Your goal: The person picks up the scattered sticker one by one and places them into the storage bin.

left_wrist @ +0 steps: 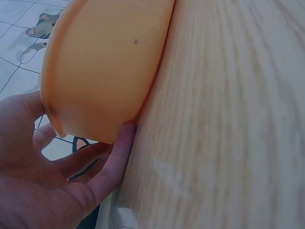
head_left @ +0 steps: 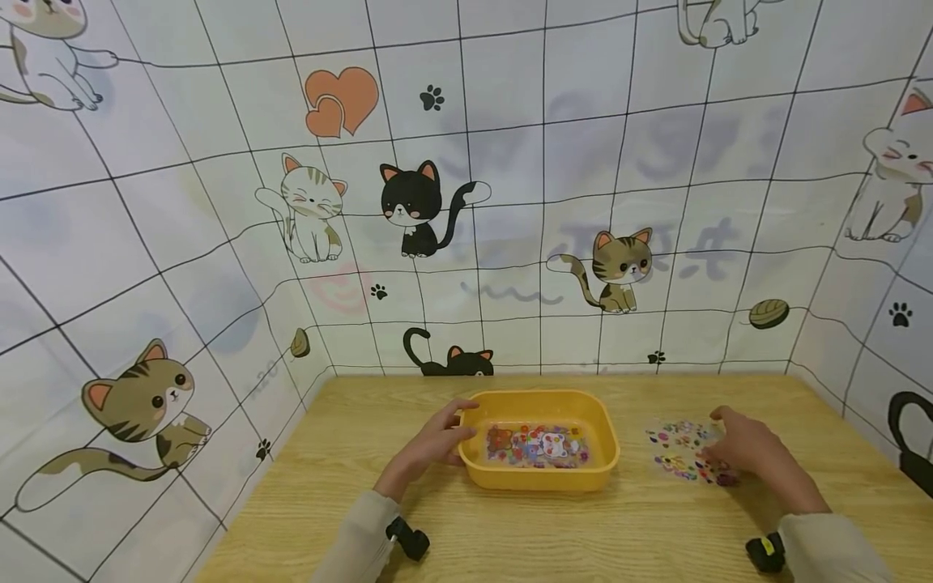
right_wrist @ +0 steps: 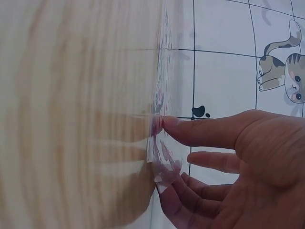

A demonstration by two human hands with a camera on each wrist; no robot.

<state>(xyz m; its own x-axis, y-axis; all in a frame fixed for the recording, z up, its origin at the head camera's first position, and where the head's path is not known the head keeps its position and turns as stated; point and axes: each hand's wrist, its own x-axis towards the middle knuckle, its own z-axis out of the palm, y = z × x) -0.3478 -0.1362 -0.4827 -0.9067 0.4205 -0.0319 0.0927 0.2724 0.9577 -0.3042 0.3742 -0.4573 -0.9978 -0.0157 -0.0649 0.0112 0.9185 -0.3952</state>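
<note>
A yellow plastic basin point(head_left: 538, 481) stands on the table, with a sheet of colourful stickers point(head_left: 535, 447) inside it showing a brown bear and a white animal. My left hand point(head_left: 432, 441) grips the basin's left end, its fingers spread around the rim and the outer wall point(left_wrist: 105, 71). To the right of the basin, a clear plastic packet of small multicoloured stickers point(head_left: 681, 441) lies on the wood. My right hand point(head_left: 751, 444) holds the right end of this packet; in the right wrist view the thumb and fingers pinch its clear edge point(right_wrist: 167, 174).
The pale wooden tabletop point(head_left: 539, 534) is enclosed at the back and sides by a white gridded covering point(head_left: 510, 162) printed with cartoon cats. A black looped object point(head_left: 911, 437) shows at the far right edge. Each wrist wears a small black device point(head_left: 410, 540).
</note>
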